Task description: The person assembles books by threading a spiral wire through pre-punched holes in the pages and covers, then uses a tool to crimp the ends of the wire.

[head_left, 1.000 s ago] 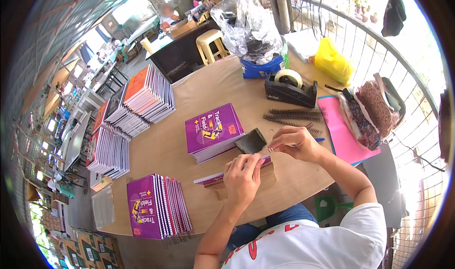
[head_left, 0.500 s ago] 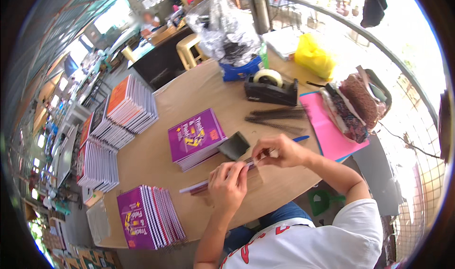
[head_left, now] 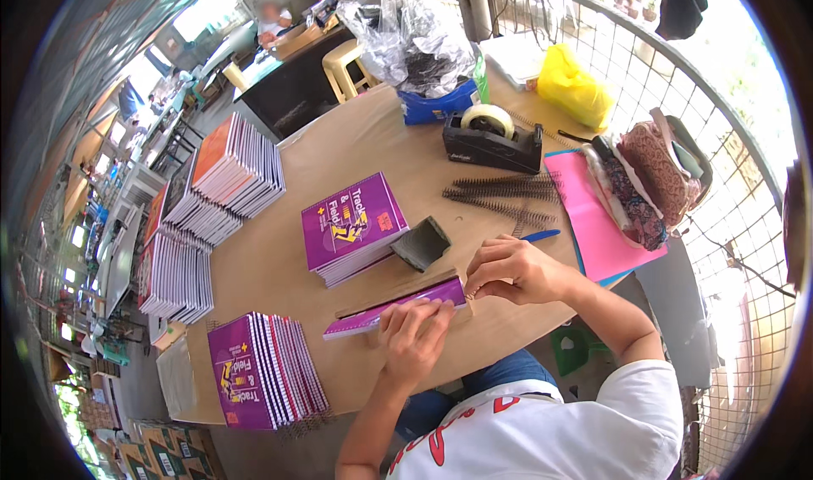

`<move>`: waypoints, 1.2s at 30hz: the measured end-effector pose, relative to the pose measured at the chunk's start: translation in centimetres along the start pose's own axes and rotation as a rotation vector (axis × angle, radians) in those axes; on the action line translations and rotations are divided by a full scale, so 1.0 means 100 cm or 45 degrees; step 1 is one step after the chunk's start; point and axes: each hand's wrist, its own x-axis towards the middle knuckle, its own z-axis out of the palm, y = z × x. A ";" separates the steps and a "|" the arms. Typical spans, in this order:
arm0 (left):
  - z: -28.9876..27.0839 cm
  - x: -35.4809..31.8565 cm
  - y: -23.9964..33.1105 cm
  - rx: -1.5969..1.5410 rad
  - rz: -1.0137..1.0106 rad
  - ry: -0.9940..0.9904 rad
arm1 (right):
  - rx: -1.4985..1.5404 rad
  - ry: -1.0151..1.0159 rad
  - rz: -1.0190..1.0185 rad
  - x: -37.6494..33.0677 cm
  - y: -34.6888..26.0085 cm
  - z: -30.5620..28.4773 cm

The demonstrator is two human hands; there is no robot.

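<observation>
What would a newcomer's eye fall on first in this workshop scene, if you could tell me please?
Most likely the purple booklet at the near table edge, with the left hand pressing on it and the right hand pinching its right end. Next come the purple stack at mid-table, and the black tape dispenser and bright pink sheet to the right.

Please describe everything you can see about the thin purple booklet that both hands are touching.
The thin purple booklet has a glossy purple cover and looks like paper. It lies flat near the front edge of the brown table, seen almost edge-on, its long side running from lower left to upper right. The left hand presses on its middle. The right hand pinches at its right end. A brown cardboard strip lies along its far side.
</observation>
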 end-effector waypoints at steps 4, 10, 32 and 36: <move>-0.003 0.003 0.001 0.014 -0.005 0.017 | -0.105 -0.155 -0.029 0.011 -0.002 0.001; -0.001 0.004 0.000 0.011 -0.035 0.071 | 0.006 -0.196 -0.071 0.012 0.006 0.003; -0.004 0.016 -0.003 -0.089 -0.129 0.021 | -0.459 0.211 0.092 0.004 -0.025 0.043; -0.004 0.014 -0.002 -0.073 -0.103 0.004 | -0.688 0.226 -0.053 -0.002 -0.023 0.040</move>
